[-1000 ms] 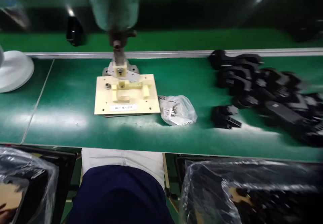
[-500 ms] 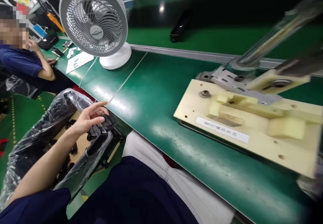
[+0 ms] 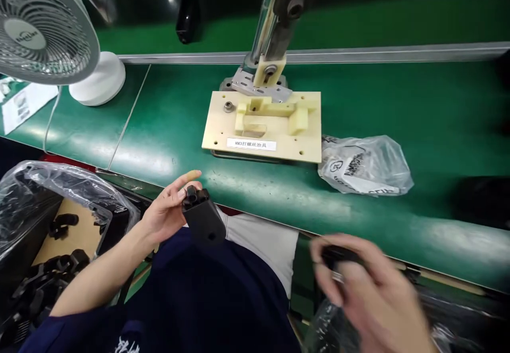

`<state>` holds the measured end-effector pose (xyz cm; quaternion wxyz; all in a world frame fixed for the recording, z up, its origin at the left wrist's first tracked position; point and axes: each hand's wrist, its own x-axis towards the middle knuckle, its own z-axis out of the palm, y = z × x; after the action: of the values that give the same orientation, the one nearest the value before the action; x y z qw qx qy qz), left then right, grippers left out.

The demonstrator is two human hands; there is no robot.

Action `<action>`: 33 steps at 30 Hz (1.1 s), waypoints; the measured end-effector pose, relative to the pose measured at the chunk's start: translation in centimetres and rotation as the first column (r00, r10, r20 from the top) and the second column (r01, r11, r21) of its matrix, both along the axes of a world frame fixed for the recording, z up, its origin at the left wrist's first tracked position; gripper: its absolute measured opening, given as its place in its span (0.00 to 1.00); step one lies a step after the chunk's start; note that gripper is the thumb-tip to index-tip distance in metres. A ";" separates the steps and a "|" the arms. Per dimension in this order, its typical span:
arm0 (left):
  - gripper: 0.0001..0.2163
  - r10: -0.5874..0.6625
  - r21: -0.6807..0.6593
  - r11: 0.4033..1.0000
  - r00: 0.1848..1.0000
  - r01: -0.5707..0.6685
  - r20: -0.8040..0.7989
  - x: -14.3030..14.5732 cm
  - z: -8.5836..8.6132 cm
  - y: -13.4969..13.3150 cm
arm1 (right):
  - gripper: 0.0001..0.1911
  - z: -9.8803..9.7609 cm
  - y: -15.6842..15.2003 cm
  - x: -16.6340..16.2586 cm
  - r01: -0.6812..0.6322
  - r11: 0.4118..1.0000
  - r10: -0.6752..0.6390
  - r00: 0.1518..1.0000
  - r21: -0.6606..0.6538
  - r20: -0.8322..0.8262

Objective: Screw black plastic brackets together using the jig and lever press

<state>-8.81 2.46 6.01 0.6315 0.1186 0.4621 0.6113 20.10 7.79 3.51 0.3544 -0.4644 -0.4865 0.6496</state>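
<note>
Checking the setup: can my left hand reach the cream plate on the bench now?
Probably yes: only open green bench lies between the left hand and the plate, but that hand holds a black part.

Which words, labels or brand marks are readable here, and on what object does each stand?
"打螺丝治具", after a code too small to read: white label on the cream jig plate.
Fan hub badge: too blurred to read.
Black print on the plastic bag: too blurred.
White marks on the navy clothing: cut off.
</note>
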 end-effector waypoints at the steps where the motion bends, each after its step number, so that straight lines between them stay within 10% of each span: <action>1: 0.25 0.035 -0.017 0.999 0.999 -0.035 -0.003 0.4 -0.3 -0.3 | 0.14 -0.3 -0.1 -1.6 -0.034 0.999 0.031 0.997 -0.042 -0.070; 6: 0.19 0.237 0.320 0.946 0.798 -0.059 -0.554 0.3 -0.8 -1.8 | 0.13 -0.1 -0.8 -8.1 -0.245 0.935 0.116 0.893 -0.255 -0.435; 9: 0.17 0.362 0.432 0.827 0.248 0.359 -0.899 -0.7 0.6 -2.2 | 0.14 0.3 -0.8 -8.4 -0.345 0.889 0.128 0.819 -0.302 -0.559; 12: 0.09 0.578 0.219 0.531 -0.161 0.818 -0.800 -1.4 2.6 -1.7 | 0.12 0.5 -0.5 -7.4 -0.327 0.908 0.136 0.823 -0.263 -0.552; 15: 0.08 0.719 -0.024 0.183 -0.151 0.983 -0.679 -1.6 3.8 -0.7 | 0.12 1.1 -0.4 -6.7 -0.255 0.958 0.166 0.868 -0.133 -0.468; 20: 0.12 0.670 -0.275 -0.081 -0.151 0.958 -0.726 -1.0 4.3 0.5 | 0.13 2.0 -0.8 -7.3 -0.230 0.966 0.258 0.895 0.119 -0.364; 25: 0.16 0.642 -0.316 -0.198 -0.121 0.928 -0.757 0.4 5.1 1.0 | 0.13 1.4 -1.3 -8.2 -0.188 0.897 0.271 0.949 0.400 -0.160; 33: 0.15 0.606 -0.358 -0.156 -0.197 0.921 -0.771 1.8 4.9 0.2 | 0.15 1.0 -2.1 -8.5 -0.243 0.613 0.149 0.970 0.752 0.192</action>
<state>-7.05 2.71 10.91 0.0256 0.9981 0.0491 0.0265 11.60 5.70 4.53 0.4179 -0.2480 -0.7831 0.3882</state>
